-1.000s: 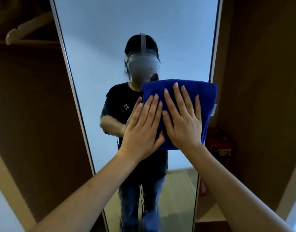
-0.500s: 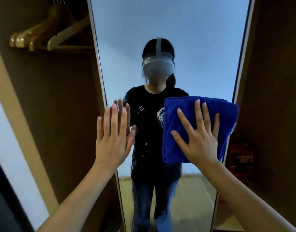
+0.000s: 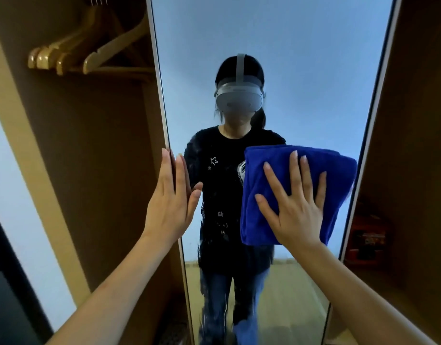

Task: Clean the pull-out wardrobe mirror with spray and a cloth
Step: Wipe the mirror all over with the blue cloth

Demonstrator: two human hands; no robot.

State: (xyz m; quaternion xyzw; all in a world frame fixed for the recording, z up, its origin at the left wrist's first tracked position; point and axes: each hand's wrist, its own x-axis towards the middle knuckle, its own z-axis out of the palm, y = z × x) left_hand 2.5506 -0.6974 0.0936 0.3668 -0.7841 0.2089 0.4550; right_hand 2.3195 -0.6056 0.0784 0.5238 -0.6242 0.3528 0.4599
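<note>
While pressing the folded blue cloth (image 3: 299, 195) flat on the mirror (image 3: 301, 70) near its right edge, right hand (image 3: 295, 210) fingers spread; left hand (image 3: 170, 202) flat, steadying left frame. Wiping step; next, probably sweep across droplets.

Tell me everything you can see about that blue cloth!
The blue cloth is a deep, bright blue and looks thick and fuzzy, like a soft towel. It is folded over into a chunky pad, with layered edges showing on its left side. It lies flat against the glass of the mirror, near the mirror's right edge and about chest height on the reflection. The right hand presses on it with fingers spread straight. The left hand does not touch it.
</note>
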